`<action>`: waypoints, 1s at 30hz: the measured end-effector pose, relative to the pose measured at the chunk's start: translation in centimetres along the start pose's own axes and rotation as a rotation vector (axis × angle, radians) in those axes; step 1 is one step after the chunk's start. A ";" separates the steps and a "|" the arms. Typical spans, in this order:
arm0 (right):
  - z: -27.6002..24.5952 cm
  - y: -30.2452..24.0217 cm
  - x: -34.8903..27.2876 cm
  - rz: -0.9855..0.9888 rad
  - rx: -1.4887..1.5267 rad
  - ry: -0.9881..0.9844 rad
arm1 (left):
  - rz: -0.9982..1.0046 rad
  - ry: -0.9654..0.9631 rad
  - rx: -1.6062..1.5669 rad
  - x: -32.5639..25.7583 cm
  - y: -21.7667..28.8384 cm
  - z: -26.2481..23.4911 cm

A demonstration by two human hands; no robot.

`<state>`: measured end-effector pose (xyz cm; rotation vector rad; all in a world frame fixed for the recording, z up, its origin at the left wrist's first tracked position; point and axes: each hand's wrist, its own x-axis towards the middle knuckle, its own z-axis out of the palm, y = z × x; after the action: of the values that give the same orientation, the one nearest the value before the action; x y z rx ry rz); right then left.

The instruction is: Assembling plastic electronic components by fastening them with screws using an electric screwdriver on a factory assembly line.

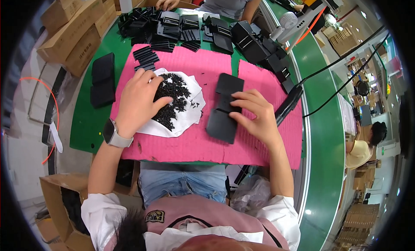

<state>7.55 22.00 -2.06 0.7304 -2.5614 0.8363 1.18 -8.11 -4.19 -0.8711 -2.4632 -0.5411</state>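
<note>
My left hand (pixel 137 97), with a watch on its wrist, hovers at the left side of a heap of small black screws (pixel 173 91). Its thumb is spread away from the bent fingers; nothing shows between them. Under the heap lies a crumpled white cloth (pixel 190 119). My right hand (pixel 259 117) grips the right edge of a black plastic part (pixel 222 125), which lies lengthwise on a pink sheet (pixel 186 149). Just right of that hand is a black powered screwdriver (pixel 290 101) with a cable. Black slotted strips (pixel 146 56) lie beyond my left hand.
Black plastic parts (pixel 138 26) are heaped along the far edge, and larger black housings (pixel 255 45) stand far right. Another black part (pixel 103 80) lies left on the green table (pixel 82 125). A co-worker's hand (pixel 168 2) reaches in beyond the heap. Cardboard boxes (pixel 78 30) stand left.
</note>
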 end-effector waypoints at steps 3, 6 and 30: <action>0.0 1.1 -1.3 0.063 -0.031 -0.027 | -0.080 -0.069 -0.098 -0.2 -0.2 1.0; 0.0 0.9 -1.4 0.062 -0.011 -0.006 | -0.123 -0.117 -0.142 0.1 0.0 1.2; -5.6 3.2 0.2 0.523 1.208 0.389 | -0.456 -0.293 -1.242 1.1 4.2 1.6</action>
<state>6.47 27.63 0.93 0.0749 -1.6891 2.4510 2.73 -3.72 -4.04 -0.7710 -2.4073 -2.3761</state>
